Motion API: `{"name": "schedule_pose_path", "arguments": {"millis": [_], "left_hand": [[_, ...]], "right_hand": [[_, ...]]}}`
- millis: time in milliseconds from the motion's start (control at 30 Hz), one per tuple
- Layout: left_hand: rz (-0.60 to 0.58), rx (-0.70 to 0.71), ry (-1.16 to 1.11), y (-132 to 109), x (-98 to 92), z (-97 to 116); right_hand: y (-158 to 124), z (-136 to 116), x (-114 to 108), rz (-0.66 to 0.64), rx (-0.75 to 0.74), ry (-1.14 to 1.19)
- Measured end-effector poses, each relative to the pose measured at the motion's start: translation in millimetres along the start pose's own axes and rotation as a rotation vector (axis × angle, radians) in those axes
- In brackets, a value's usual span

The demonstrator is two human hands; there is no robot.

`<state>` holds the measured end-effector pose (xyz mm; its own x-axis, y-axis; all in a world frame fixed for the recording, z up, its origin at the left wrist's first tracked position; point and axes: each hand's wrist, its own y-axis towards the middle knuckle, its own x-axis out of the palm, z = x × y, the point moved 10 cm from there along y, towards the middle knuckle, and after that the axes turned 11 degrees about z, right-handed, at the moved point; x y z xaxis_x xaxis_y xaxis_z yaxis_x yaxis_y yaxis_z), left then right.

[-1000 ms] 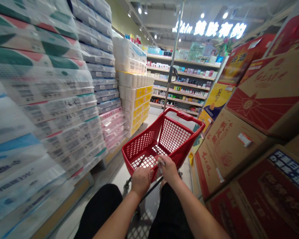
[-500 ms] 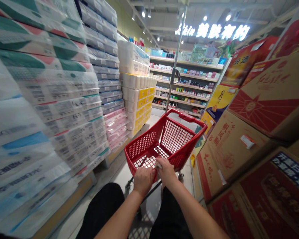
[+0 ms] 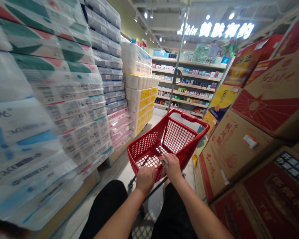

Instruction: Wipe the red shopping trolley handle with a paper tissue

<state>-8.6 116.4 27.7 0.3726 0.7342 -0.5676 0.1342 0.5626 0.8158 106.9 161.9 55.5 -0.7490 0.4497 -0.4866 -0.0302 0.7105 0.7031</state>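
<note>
In the middle stands a red plastic shopping cart (image 3: pixel 142 146) with a gridded basket on a wheeled metal frame; its raised handle is at the far end. My left hand (image 3: pixel 146 180) is closed over the basket's near rim. Just right of it, my right hand (image 3: pixel 172 167) is closed at the near corner, by the inner side of the rim. Between its thumb and fingers is a small crumpled pale rag (image 3: pixel 163 161), mostly hidden by the fingers. The contact of the right palm with the rim does not show clearly.
Tall stacks of wrapped tissue packs (image 3: pixel 82 109) rise on the left, resting on a low wooden pallet (image 3: pixel 89 186). Piled cardboard cartons (image 3: pixel 241 146) line the right side closely. Ahead are a metal pole (image 3: pixel 177 63) and stocked shelves (image 3: pixel 201 96).
My right hand has shifted slightly right and up with the rag, away from my left hand. The left hand stays on the rim. The whole view has drifted a little.
</note>
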Motion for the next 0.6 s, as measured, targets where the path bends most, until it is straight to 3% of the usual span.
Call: {"name": "schedule_pose_path", "arguments": {"millis": [100, 267, 433, 600], "left_hand": [[-0.018, -0.012, 0.013, -0.4, 1.5, -3.6], [-0.058, -0.019, 0.007, 0.0, 0.9, -9.1], [-0.073, -0.038, -0.001, -0.8, -1.6, -12.2], [-0.086, -0.037, 0.017, -2.1, -3.1, -12.7]], "right_hand": [[-17.5, -8.9, 8.9, -0.072, -0.104, -0.119], [-30.0, -12.5, 19.5, -0.245, -0.294, -0.067], [-17.0, 8.9, 3.2, -0.033, -0.196, 0.03], [-23.9, -8.3, 10.4, -0.092, -0.295, 0.104]]}}
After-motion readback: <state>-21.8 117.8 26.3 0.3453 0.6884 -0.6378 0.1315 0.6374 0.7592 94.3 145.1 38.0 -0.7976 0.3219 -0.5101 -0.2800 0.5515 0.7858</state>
